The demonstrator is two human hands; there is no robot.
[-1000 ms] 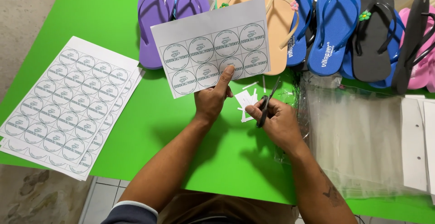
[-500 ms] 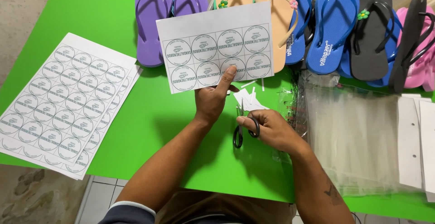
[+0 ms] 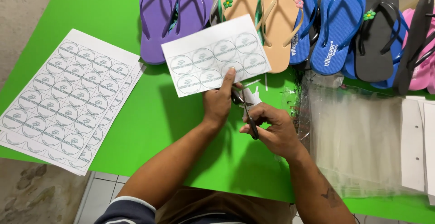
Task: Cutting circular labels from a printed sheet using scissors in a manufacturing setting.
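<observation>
Gripping a pair of black-handled scissors (image 3: 248, 115), the right hand (image 3: 272, 131) is curled shut around the handles, blades pointing up toward the paper. Just beside it, the left hand (image 3: 219, 104) pinches the lower edge of a white rectangular sheet of round printed labels (image 3: 215, 61), thumb on top, holding it tilted above the green table (image 3: 136, 110). Small white paper offcuts (image 3: 251, 97) lie under the blades. To the left lies a stack of full label sheets (image 3: 68, 101); to the right, clear plastic bags (image 3: 358, 138). Farthest off, a row of coloured rubber flip-flops (image 3: 290, 20) lines the table's edge.
</observation>
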